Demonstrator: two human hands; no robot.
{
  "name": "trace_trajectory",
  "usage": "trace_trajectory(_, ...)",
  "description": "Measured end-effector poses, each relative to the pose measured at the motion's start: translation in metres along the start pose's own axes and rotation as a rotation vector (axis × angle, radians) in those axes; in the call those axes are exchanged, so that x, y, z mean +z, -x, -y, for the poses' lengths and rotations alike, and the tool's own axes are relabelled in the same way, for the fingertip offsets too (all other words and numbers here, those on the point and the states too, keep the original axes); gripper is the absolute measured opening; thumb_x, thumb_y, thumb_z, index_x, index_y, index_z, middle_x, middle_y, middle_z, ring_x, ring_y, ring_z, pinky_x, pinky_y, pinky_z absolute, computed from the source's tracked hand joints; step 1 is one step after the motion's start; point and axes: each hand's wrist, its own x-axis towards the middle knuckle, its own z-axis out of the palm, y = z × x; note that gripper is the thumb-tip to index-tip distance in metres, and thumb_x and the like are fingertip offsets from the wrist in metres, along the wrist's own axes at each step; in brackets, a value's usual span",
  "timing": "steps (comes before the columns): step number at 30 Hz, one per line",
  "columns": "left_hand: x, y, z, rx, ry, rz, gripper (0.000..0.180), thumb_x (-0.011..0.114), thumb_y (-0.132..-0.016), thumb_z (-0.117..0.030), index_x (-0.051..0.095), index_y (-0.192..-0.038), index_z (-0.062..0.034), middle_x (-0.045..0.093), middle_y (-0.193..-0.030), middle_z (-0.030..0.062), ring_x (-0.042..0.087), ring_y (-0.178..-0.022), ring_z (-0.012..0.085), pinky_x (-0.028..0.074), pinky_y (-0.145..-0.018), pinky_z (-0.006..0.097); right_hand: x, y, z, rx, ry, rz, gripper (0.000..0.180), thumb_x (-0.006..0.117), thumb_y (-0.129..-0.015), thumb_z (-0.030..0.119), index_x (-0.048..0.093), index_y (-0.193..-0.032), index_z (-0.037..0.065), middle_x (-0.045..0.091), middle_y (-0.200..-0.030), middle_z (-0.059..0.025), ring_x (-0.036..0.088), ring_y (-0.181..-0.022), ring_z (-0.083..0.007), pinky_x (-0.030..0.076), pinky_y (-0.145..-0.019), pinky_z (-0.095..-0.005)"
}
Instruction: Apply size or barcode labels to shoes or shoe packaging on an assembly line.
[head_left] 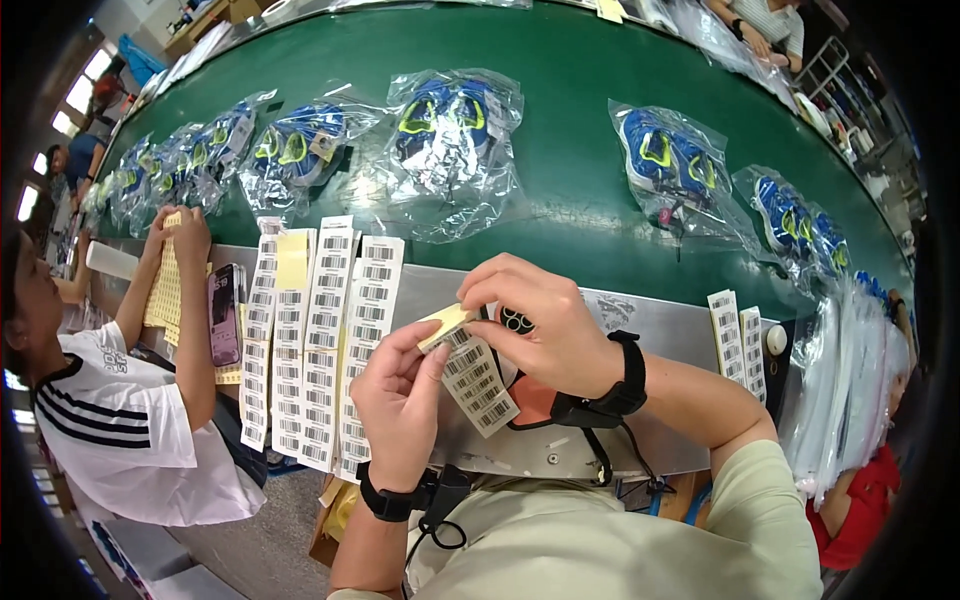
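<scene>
My left hand (398, 400) and my right hand (540, 325) together hold a strip of white barcode stickers (478, 378) on yellow backing, over the grey metal ledge (660, 330). The left thumb and fingers pinch the strip's yellow upper end. My right hand's fingertips grip the same end from above. The strip hangs down and to the right between the hands. Both wrists wear black bands with cables.
Several barcode sticker strips (320, 340) hang over the ledge at left, two more (738, 335) at right. The green conveyor belt (570, 150) carries bagged blue shoes (450, 125). A person at left (120, 400) holds yellow sticker sheets beside a phone (224, 315). Clear plastic bags (850, 380) lie stacked at right.
</scene>
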Motion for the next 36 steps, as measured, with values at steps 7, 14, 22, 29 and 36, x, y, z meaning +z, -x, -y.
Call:
trace_trajectory(7, 0.002, 0.002, -0.003, 0.040, -0.063, 0.017, 0.019, 0.063, -0.087, 0.004, 0.063, -0.107, 0.0037, 0.068, -0.085, 0.0041, 0.062, -0.074, 0.0050, 0.049, -0.064, 0.018, -0.010, 0.002, 0.006, 0.048, 0.001, 0.056, 0.010, 0.069, -0.077, -0.002, 0.063, -0.085, -0.001, 0.060, -0.095, -0.0090, 0.060, -0.079, -0.0201, 0.047, -0.063, -0.0299)
trace_trajectory(14, 0.006, 0.000, -0.003, -0.051, 0.098, 0.045, 0.026, 0.062, -0.088, 0.004, 0.058, -0.114, 0.0061, 0.068, -0.100, 0.0113, 0.065, -0.087, 0.0097, 0.053, -0.073, 0.022, -0.009, 0.007, 0.003, -0.201, 0.238, -0.006, 0.015, 0.069, -0.071, -0.005, 0.062, -0.084, -0.002, 0.059, -0.095, -0.0127, 0.060, -0.079, -0.0258, 0.049, -0.067, -0.0348)
trace_trajectory(22, 0.016, -0.002, 0.006, -0.138, 0.148, 0.154, 0.044, 0.057, -0.087, 0.010, 0.042, -0.128, 0.0049, 0.060, -0.118, 0.0165, 0.063, -0.102, 0.0171, 0.053, -0.084, 0.026, -0.018, 0.008, 0.007, -0.320, 0.363, 0.061, 0.020, 0.066, -0.069, -0.004, 0.059, -0.087, -0.003, 0.058, -0.097, -0.0138, 0.059, -0.086, -0.0304, 0.048, -0.074, -0.0387)
trace_trajectory(29, 0.008, 0.000, 0.026, -0.253, 0.096, 0.101, 0.047, 0.059, -0.087, 0.008, 0.039, -0.130, 0.0057, 0.060, -0.116, 0.0181, 0.064, -0.102, 0.0194, 0.053, -0.084, 0.026, -0.088, -0.049, -0.009, 0.284, -0.235, -0.260, 0.005, 0.060, -0.088, 0.002, 0.061, -0.086, -0.002, 0.060, -0.099, -0.0057, 0.057, -0.082, -0.0080, 0.048, -0.071, -0.0233)
trace_trajectory(36, 0.017, 0.008, 0.038, -0.346, 0.192, -0.010, 0.044, 0.057, -0.090, 0.003, 0.038, -0.130, 0.0059, 0.060, -0.115, 0.0175, 0.064, -0.095, 0.0163, 0.053, -0.079, 0.025, -0.177, -0.175, -0.222, 0.715, -0.235, -0.544, 0.008, 0.073, -0.076, 0.008, 0.067, -0.075, 0.003, 0.063, -0.074, -0.0041, 0.058, -0.068, -0.0134, 0.047, -0.056, -0.0287)
